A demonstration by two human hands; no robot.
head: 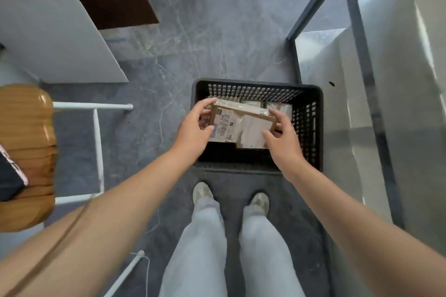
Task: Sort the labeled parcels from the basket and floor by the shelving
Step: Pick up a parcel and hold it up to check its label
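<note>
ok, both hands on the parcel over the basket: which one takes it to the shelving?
Right, likely. The right hand grips the parcel at the edge nearest the shelving, which stands right of the basket; the left hand holds the far edge.

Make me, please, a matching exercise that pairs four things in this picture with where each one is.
Things
1. brown cardboard parcel with a white label
2. black perforated plastic basket
3. light wooden seat on a white metal frame
4. grey metal shelving

Places
A. on the grey marbled floor, just ahead of the pale shoes
B. along the right side of the view
C. in the grip of the left hand and right hand
D. at the left edge of the view

Pairs: 1-C, 2-A, 3-D, 4-B
</note>
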